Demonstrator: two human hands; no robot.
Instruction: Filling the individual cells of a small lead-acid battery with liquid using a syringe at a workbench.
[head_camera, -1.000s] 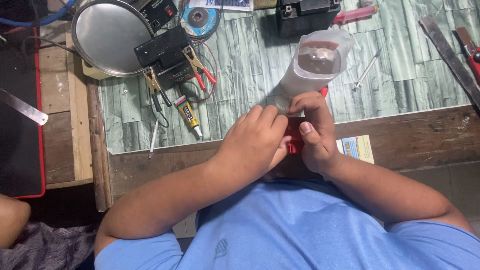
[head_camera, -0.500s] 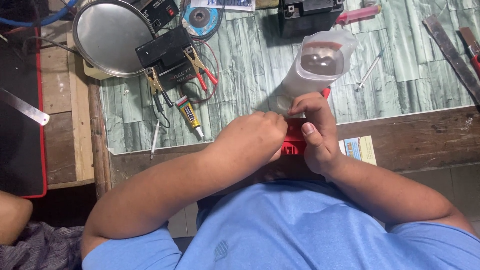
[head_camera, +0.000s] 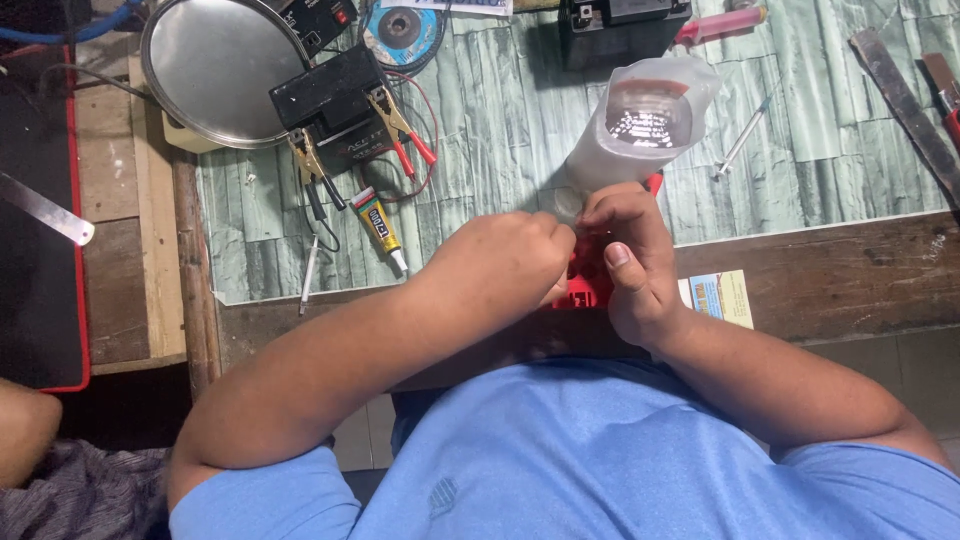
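Both hands meet at the table's near edge over a small red plastic part (head_camera: 583, 285). My left hand (head_camera: 500, 265) is curled with its fingertips pinching at the part's top. My right hand (head_camera: 628, 262) grips the same red part from the right, thumb on its side. Just behind the hands stands a translucent plastic jug (head_camera: 640, 125) with dark liquid inside, touching my right fingers. How much of the red part lies under the palms is hidden.
A black battery (head_camera: 330, 100) with red and black clamps sits at the back left beside a round metal lid (head_camera: 215, 65). A glue tube (head_camera: 380, 225), a grinding disc (head_camera: 405, 30), a second black box (head_camera: 620, 25), a screwdriver (head_camera: 745, 135) and a small card (head_camera: 720, 295) lie around.
The hands have shifted slightly lower toward the table edge and my left hand has closed tighter over the red part. The jug stays where it was.
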